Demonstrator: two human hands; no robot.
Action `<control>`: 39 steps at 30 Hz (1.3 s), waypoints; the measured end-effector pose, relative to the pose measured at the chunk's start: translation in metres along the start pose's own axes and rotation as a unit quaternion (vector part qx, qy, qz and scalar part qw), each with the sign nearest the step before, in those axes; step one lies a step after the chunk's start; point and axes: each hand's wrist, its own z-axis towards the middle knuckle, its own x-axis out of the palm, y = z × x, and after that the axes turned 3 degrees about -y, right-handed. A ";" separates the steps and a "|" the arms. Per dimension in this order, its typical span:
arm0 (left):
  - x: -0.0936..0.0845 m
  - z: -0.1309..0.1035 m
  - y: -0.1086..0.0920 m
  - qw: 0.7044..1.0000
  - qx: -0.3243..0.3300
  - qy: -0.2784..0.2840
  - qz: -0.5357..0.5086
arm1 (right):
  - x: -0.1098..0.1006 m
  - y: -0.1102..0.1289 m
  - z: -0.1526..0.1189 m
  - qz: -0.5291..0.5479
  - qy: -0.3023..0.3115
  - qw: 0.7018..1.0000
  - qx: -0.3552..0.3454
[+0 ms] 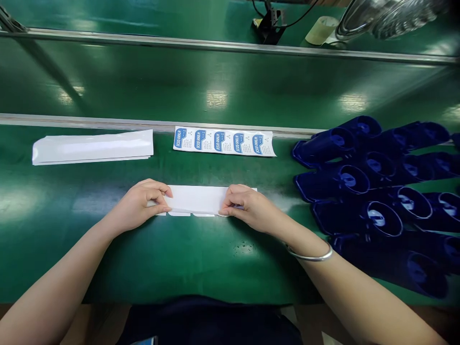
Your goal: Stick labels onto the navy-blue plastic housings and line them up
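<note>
Green tabletop runs to a silvery rail, left hand and right hand pinching a white strip.

A tape roll between a black stand and clear plastic

Our left hand and right hand partly cover the ends of the long white paper strip at the frame's centre. We cannot read the tiny print on the blue-and-white label sheet above it. The dark blue plastic tubes at right hide parts of one another, and the top edge cuts off the clear, shiny bundle at upper right.
</note>
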 end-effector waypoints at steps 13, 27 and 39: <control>-0.006 -0.002 0.004 1.000 -0.014 -0.003 0.008 | -0.027 -0.017 -0.033 -0.055 -0.014 0.998 -0.012; -0.007 -0.003 0.010 0.999 -0.031 -0.012 0.006 | -0.031 -0.032 -0.028 -0.044 -0.021 0.999 -0.001; -0.009 -0.003 0.010 1.000 -0.024 -0.003 0.017 | -0.017 -0.036 -0.021 -0.048 -0.107 0.993 -0.020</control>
